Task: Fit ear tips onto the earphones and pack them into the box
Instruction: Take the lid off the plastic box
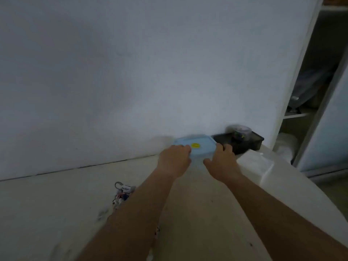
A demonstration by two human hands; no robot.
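Box (pixel 202 143), lidded, held by left hand (pixel 175 159), right hand (pixel 222 161).

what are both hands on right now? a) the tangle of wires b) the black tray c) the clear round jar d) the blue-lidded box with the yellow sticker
d: the left hand and right hand hold the blue-lidded box from either side, fingers over its lid; the black tray, clear jar and wires are untouched.
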